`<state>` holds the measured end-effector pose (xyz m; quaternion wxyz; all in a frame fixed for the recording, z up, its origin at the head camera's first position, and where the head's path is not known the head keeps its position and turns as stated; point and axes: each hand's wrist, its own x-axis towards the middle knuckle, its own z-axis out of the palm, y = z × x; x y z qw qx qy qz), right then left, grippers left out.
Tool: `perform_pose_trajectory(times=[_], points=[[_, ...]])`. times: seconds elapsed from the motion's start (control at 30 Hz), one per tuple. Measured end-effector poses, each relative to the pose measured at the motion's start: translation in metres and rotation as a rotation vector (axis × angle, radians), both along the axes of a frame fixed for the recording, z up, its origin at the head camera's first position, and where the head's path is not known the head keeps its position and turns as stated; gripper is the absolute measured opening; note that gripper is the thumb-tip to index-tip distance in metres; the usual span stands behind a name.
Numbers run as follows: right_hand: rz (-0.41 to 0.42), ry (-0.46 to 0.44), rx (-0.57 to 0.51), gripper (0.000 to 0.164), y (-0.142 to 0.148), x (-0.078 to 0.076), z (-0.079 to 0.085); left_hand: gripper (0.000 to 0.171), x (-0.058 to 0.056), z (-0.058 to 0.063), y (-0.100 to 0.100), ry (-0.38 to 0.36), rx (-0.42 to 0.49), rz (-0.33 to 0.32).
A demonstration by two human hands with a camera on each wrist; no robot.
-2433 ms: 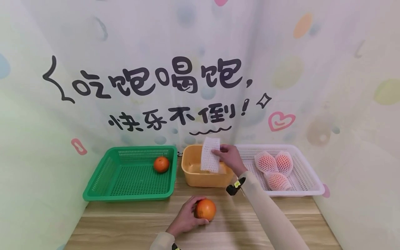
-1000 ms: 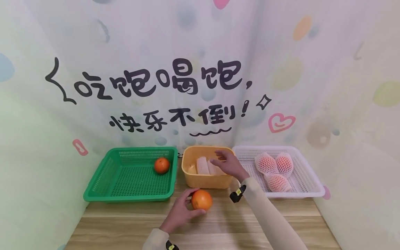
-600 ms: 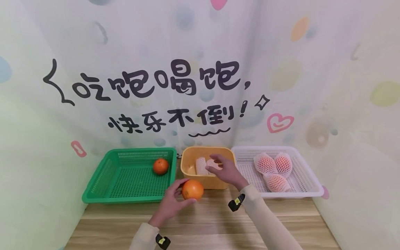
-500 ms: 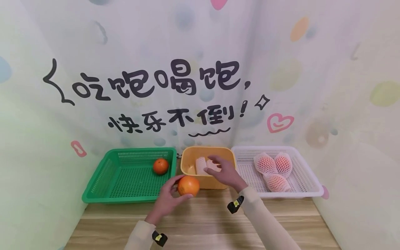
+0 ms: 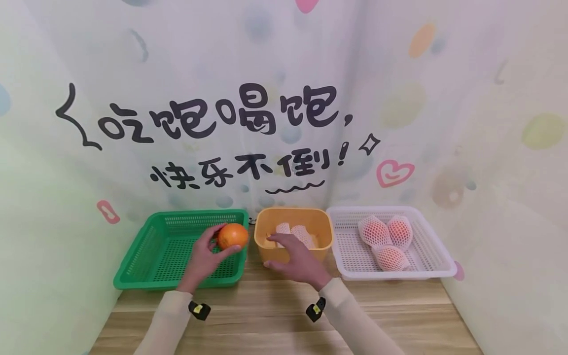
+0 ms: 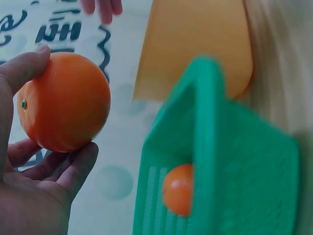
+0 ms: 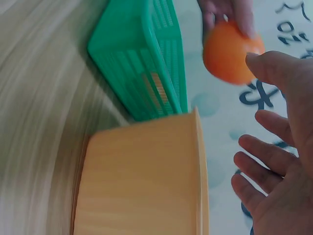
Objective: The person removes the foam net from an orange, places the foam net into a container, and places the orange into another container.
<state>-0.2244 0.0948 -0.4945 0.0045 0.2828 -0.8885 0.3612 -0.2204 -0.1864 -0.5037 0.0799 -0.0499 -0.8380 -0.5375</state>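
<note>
My left hand (image 5: pixel 201 261) grips an orange (image 5: pixel 233 235) between thumb and fingers, above the right side of the green basket (image 5: pixel 175 285). A second orange (image 6: pixel 178 190) lies inside that basket in the left wrist view; the held one hides it in the head view. My right hand (image 5: pixel 299 261) hovers at the front of the yellow bin (image 7: pixel 142 171), fingers spread and holding nothing. White foam net sleeves (image 5: pixel 302 232) lie in the bin. In the right wrist view the held orange appears beyond my right thumb.
To the right stands a white basket (image 5: pixel 428 270) with three net-wrapped fruits (image 5: pixel 373 230). All three containers stand side by side on a wooden table (image 5: pixel 257 325), against a printed curtain (image 5: pixel 213 59).
My left hand has lifted the orange off the table and carried it left and forward over the green basket. My right hand has let a foam net sleeve go into the bin, then moved left.
</note>
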Motion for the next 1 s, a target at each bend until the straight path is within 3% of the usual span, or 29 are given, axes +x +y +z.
perform_pose_trajectory(times=[0.3,0.47,0.6,0.73,0.9,1.0], points=[[0.128,0.14,0.146,0.061,-0.045,0.015,-0.013,0.084,-0.031,0.011,-0.043,-0.044,-0.108,0.055],[0.169,0.145,0.214,0.055,-0.067,0.016,-0.029,0.088,-0.046,0.011,-0.058,-0.098,-0.179,0.057],[0.198,0.163,0.258,0.046,-0.08,0.018,-0.039,0.088,-0.06,0.007,-0.07,-0.151,-0.235,0.053],[0.238,0.237,0.287,0.035,-0.091,0.019,-0.047,0.084,-0.074,0.001,-0.083,-0.203,-0.285,0.049],[0.247,0.326,0.259,0.024,-0.097,0.019,-0.053,0.086,-0.091,-0.009,-0.098,-0.252,-0.396,0.038],[0.233,0.334,0.242,0.023,-0.099,0.018,-0.055,0.086,-0.098,-0.015,-0.105,-0.295,-0.438,0.032]])
